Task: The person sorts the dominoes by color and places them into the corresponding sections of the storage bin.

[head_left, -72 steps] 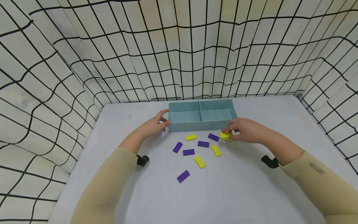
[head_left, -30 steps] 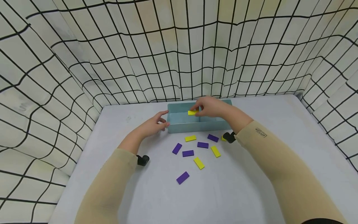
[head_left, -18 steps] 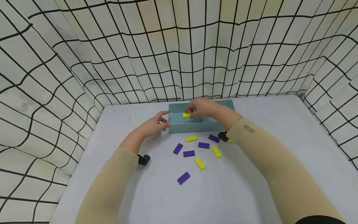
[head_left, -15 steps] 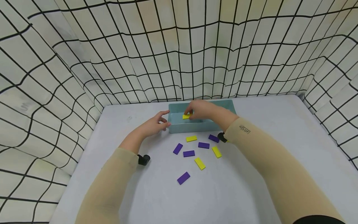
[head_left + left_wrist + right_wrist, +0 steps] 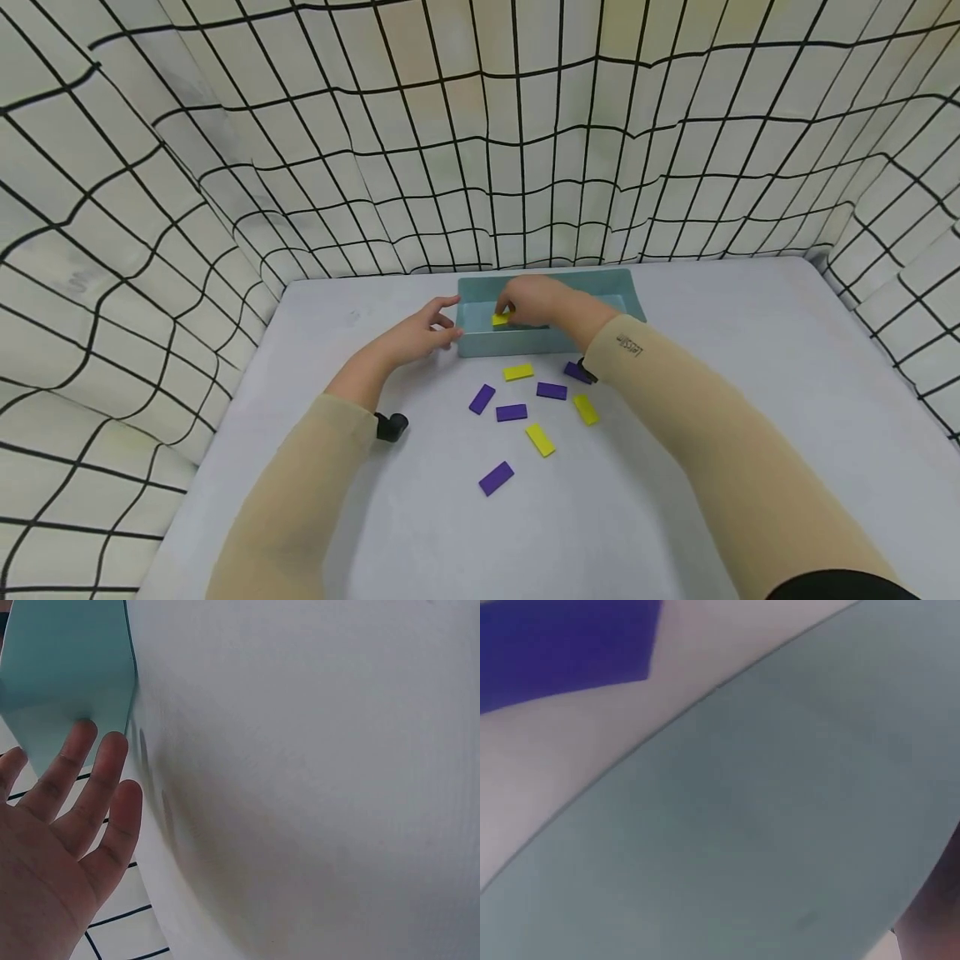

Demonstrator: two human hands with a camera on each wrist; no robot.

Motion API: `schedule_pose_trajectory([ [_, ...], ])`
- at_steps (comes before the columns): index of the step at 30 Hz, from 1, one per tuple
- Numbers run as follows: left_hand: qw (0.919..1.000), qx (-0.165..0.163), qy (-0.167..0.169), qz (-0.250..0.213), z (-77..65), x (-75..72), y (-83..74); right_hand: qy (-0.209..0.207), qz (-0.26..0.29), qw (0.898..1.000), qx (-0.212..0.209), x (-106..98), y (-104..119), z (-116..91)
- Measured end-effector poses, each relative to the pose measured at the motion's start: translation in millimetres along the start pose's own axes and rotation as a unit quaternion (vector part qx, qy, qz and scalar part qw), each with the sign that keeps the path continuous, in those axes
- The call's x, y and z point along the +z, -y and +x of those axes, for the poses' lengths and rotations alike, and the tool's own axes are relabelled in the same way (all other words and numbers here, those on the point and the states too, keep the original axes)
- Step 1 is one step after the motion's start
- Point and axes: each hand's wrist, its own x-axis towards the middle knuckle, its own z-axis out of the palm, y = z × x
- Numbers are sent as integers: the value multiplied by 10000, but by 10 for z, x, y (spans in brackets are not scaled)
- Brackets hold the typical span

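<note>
The blue-green two-compartment box (image 5: pixel 487 344) stands at the back of the white table. Inside its left compartment, my right hand (image 5: pixel 534 300) pinches a small flat yellow block (image 5: pixel 501 319). My left hand (image 5: pixel 412 337) is at the box's left end, its fingertips against that end wall. The left wrist view shows the left hand (image 5: pixel 45 862) with fingers extended, a fingertip on the box wall (image 5: pixel 67 667). The right wrist view is mostly filled by the box's outer wall (image 5: pixel 720 810); only a dark edge of the right hand shows there. The box's divider is mostly hidden behind the right hand.
Loose on the table before the box lie several purple blocks (image 5: pixel 512 412) and yellow blocks (image 5: pixel 540 440). One purple block (image 5: pixel 577 372) is partly covered by the right wrist. A black-lined net (image 5: pixel 517 167) over white walls rises behind the table and along both sides.
From the table right of the loose blocks, my right hand has carried a yellow block over the box and lowered it into the left compartment. The left hand stays at the box's end.
</note>
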Motion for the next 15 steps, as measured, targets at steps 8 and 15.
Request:
schedule_pose_trajectory([
  [8,10000,13,-31,-28,-6,9,7,198,-168,9996,149,20,21,84],
  [15,10000,14,-16,25,-37,-1,-16,431,-270,9982,332,34,91,175],
])
